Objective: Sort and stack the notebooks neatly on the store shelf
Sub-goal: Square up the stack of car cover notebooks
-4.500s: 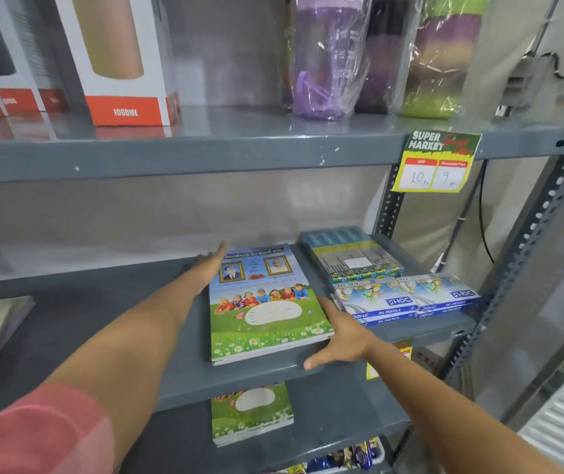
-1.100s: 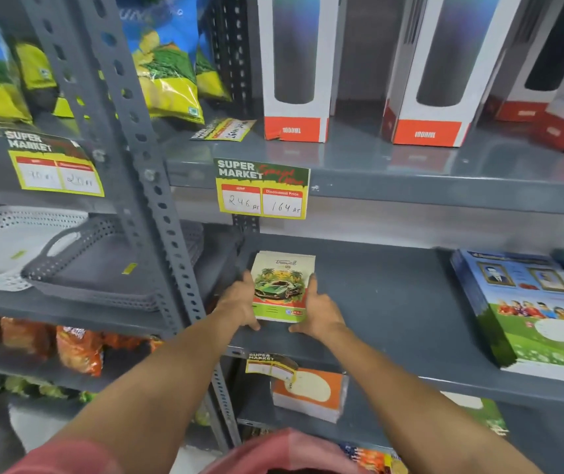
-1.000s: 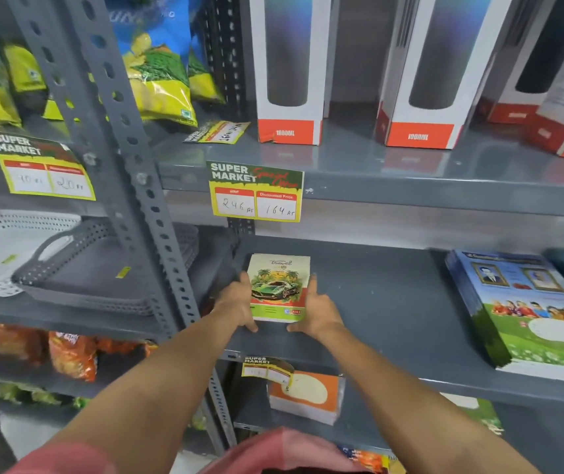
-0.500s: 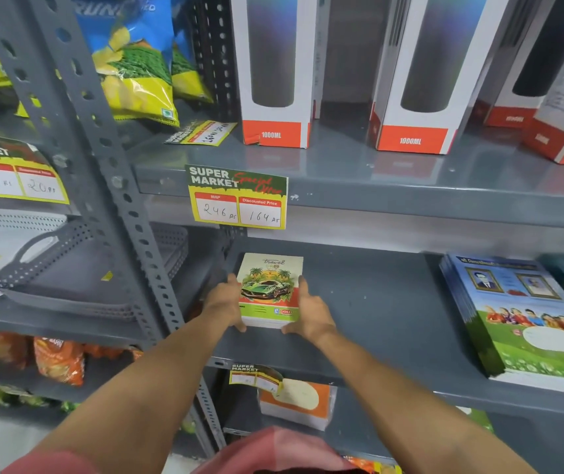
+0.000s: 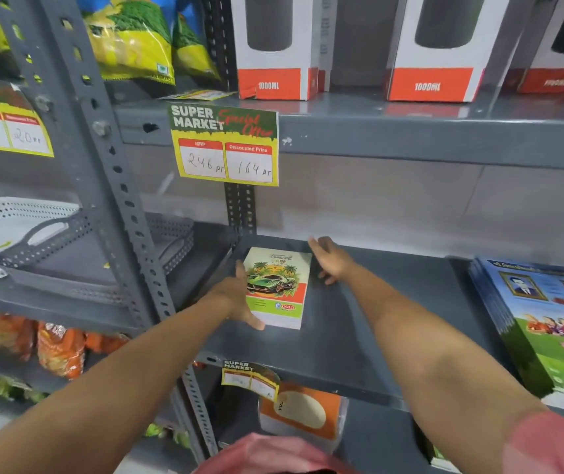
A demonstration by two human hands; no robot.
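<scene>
**Q:** Position of the small stack?
**A:** The small stack (image 5: 277, 285), car cover up, lies flat on the middle shelf (image 5: 369, 336). It is at the left end, near the post (image 5: 109, 186), and sits back from the front lip.

**Q:** Left hand?
**A:** Your left hand (image 5: 238, 295) lies along the stack's left edge. The fingers are straight and press the side, with one fingertip at the front-left corner. Nothing is curled round the stack.

**Q:** Right hand?
**A:** Your right hand (image 5: 330, 260) is at the back-right corner, fingers extended and loose, gripping nothing. Cannot tell whether it touches the edge or sits just beside it.

**Q:** Other task items?
**A:** A big stack (image 5: 547, 336), with children on a green field on the cover, is at the right end of the same shelf, well apart from the small one. An orange book (image 5: 304, 412) is on the shelf below.

**Q:** Surroundings?
**A:**
- A tag (image 5: 226, 148) on the upper shelf edge reads 246 and 164.
- Boxes (image 5: 273, 83) marked 1000ML stand above the tag.
- Baskets (image 5: 78, 268) sit in the bay to the left.
</scene>
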